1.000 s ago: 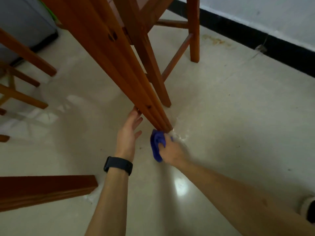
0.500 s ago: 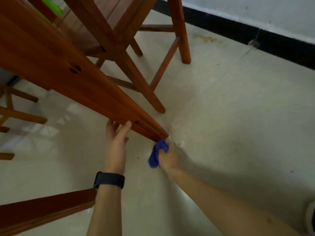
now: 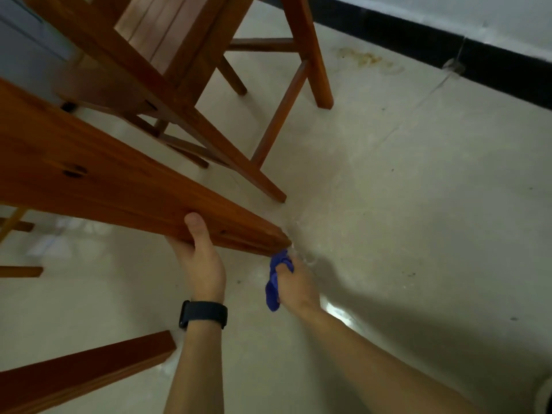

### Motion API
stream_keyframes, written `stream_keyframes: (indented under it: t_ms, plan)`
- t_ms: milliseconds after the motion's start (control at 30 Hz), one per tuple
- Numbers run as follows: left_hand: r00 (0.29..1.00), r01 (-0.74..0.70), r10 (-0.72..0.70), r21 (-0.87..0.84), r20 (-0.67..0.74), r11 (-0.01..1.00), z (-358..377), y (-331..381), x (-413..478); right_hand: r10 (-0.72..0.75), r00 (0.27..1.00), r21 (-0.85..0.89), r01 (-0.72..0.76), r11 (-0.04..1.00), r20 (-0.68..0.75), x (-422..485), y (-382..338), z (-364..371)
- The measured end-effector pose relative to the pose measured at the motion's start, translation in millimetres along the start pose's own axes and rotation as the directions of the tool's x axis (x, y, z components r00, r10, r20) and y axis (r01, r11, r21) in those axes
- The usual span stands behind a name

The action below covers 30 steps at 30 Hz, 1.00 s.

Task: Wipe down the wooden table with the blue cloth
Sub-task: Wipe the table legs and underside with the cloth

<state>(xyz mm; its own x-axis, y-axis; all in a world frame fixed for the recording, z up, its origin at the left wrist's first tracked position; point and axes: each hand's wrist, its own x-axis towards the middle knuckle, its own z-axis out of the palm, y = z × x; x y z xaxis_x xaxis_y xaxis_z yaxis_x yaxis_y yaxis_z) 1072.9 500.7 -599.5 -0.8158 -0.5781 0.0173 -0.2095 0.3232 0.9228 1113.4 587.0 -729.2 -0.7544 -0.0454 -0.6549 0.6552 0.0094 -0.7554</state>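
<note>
Slippage is the first worry on the left. The left hand (image 3: 204, 264) grips the table leg (image 3: 125, 186) a little above its foot, with the thumb laid over the upper face. The other fingers curl beneath it out of sight, so I cannot tell how firmly they close. If that hold is loose, a hard rub from the other side could, I judge, shove the leg sideways and scrape its foot across the floor (image 3: 418, 204). It could also knock the leg toward the chair (image 3: 149, 34) standing just behind.

Further right, the blue cloth (image 3: 273, 294) is bunched in the right hand (image 3: 298, 286), which closes round it in a fist; the single fingers are too blurred to tell apart. The top of the wad sits just under the leg, right at its foot. Most of the wad hangs from the fist instead of lying on wood, so the likely fault is a wipe that covers only a narrow strip and misses the corners.

The leg runs from the upper left, broad and close to the camera, down to a narrow end near the middle. It is reddish-brown varnished wood with visible grain and a dark knot or recessed hole on its near face. The cloth is deep blue and crumpled, with a loose tail hanging below the fist.
</note>
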Motion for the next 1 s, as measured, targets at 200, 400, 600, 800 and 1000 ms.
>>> stream_keyframes:
  t_ms: [200, 400, 600, 800, 1000]
  plan:
    - [0.997, -0.031, 0.028, -0.048, -0.073, 0.998, 11.5, -0.5, -0.4, -0.297, 0.933, 0.135, 0.327, 0.935, -0.201, 5.1, -46.1, -8.5]
    - [0.997, 0.002, -0.005, -0.038, -0.081, 0.999, 11.2, 0.4, 1.4, -0.633, 0.774, -0.109, 0.631, 0.768, 0.023, 33.8, -53.1, 4.1]
    - [0.998, -0.005, 0.002, -0.053, -0.066, 0.999, 13.4, 5.3, 0.1, 0.101, 0.995, -0.039, -0.102, 0.994, -0.024, 52.6, -30.4, -48.8]
    - [0.999, 0.003, -0.005, -0.042, -0.049, 0.999, 11.1, 3.4, -1.2, -0.359, 0.933, 0.207, 0.351, 0.913, 0.002, 36.8, -63.9, -11.7]
    - [0.998, 0.012, -0.013, -0.024, -0.057, 1.0, 11.9, 8.3, -3.9, 0.083, 0.976, -0.267, -0.027, 0.963, 0.201, 21.8, -11.7, -20.2]
